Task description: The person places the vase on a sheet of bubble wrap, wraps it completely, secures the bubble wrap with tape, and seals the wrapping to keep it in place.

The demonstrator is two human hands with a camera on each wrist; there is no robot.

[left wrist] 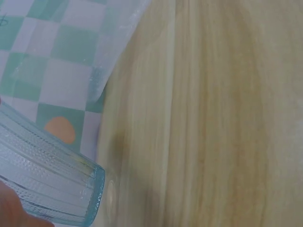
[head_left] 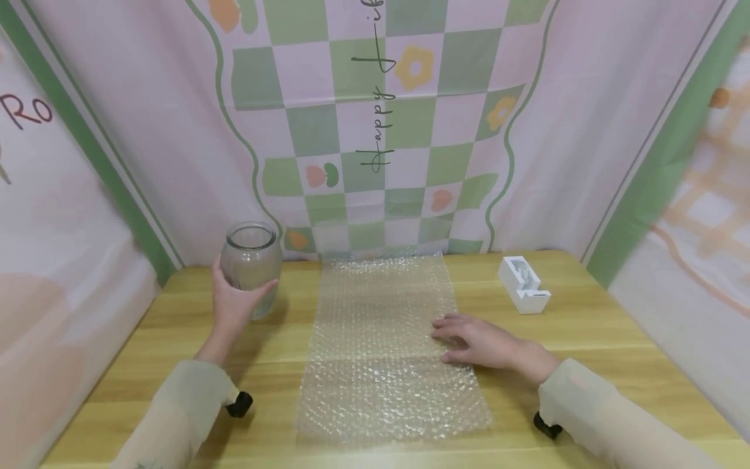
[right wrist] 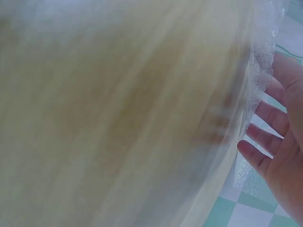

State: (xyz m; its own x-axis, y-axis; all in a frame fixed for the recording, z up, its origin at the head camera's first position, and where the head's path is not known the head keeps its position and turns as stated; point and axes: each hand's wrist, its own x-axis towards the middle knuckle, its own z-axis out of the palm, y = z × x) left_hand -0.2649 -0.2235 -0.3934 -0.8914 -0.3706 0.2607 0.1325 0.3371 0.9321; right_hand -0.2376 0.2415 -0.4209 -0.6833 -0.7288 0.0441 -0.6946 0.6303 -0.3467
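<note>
A clear glass jar (head_left: 253,264) with a rounded body is gripped by my left hand (head_left: 236,296), thumb across its front. In the left wrist view the ribbed lower part and base of the jar (left wrist: 52,175) show close to the wooden table. A sheet of bubble wrap (head_left: 387,378) lies flat down the middle of the table, its far end at the wall. My right hand (head_left: 477,340) is over its right edge, fingers spread and loosely bent. In the right wrist view the fingertips of the right hand (right wrist: 279,137) are at the bubble wrap (right wrist: 259,71).
A white tape dispenser (head_left: 524,284) stands at the right back of the wooden table (head_left: 586,384). Behind the table hangs a checkered green and white cloth (head_left: 363,130), with more printed cloth on both sides.
</note>
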